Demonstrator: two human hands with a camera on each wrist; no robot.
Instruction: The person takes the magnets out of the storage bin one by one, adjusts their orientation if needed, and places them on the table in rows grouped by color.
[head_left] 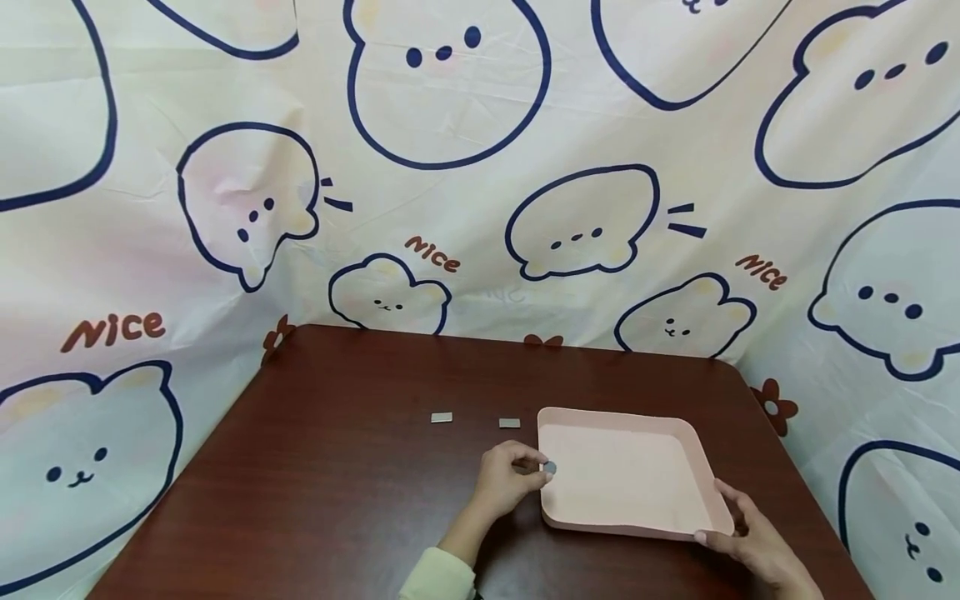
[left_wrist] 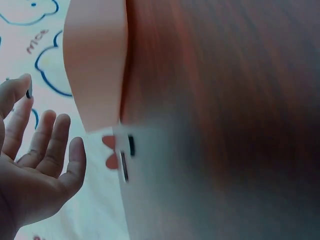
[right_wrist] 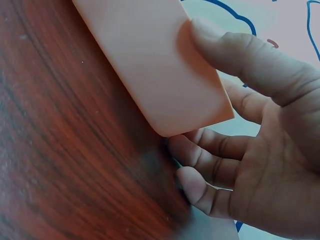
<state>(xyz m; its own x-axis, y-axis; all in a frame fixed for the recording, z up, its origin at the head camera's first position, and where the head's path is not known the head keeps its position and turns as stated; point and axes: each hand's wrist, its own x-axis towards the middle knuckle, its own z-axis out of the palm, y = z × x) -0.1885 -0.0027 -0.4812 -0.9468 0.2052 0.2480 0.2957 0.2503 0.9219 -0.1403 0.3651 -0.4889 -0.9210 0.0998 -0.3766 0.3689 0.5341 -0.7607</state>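
Note:
My left hand point(head_left: 506, 481) pinches a small round grey disc point(head_left: 550, 468) between thumb and forefinger, above the left rim of a shallow pink tray point(head_left: 630, 475). In the left wrist view the disc point(left_wrist: 29, 93) shows edge-on at the fingertips, and the other fingers are spread and loosely bent. With the thumb on the front wall and the fingers round the side, my right hand point(head_left: 750, 537) grips the tray's near right corner. The right wrist view shows that thumb against the tray wall point(right_wrist: 145, 65) and the lower fingers by the table.
Two small flat grey rectangular pieces, a left one point(head_left: 442, 417) and a right one point(head_left: 509, 423), lie on the dark brown table point(head_left: 337, 500) beyond my left hand. A cartoon-printed cloth point(head_left: 480, 208) hangs behind and along the sides of the table.

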